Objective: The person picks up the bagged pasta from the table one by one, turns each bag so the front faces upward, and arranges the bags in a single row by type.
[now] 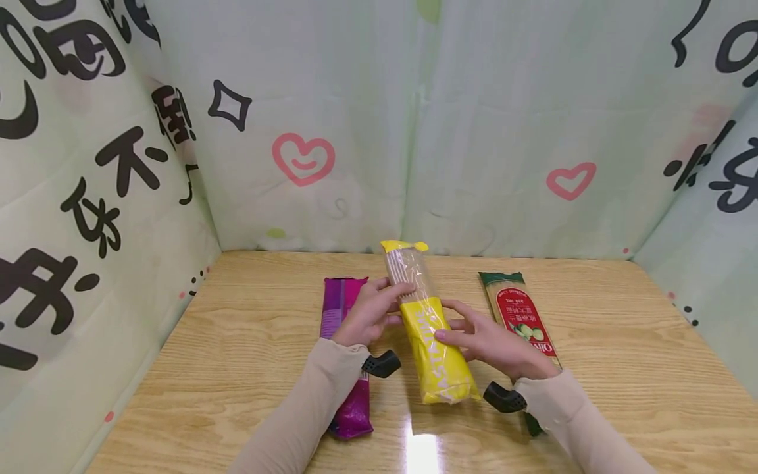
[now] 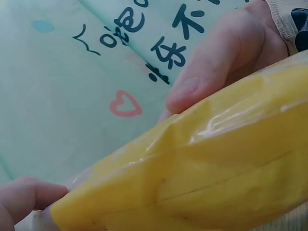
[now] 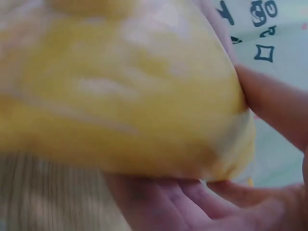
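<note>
A yellow pasta packet [image 1: 435,342] with a see-through upper part is held tilted above the table between both hands. Long pale sticks show through its clear film. The left hand [image 1: 370,309] grips the upper part from the left, thumb over the front. From the right, the right hand [image 1: 488,339] holds the yellow lower half, with its thumb at the edge. In the left wrist view, fingers meet the yellow packet [image 2: 192,168] at both its ends. The right wrist view has the packet [image 3: 134,106] blurred and close, with fingers [image 3: 274,106] along its edge.
A purple packet [image 1: 352,411] lies on the wooden table [image 1: 237,368], partly beneath the left arm. At the right, a green-topped pasta packet [image 1: 515,299] with a red label lies partly under the right hand and wrist. Printed cloth [image 1: 355,217] walls the table's back and sides.
</note>
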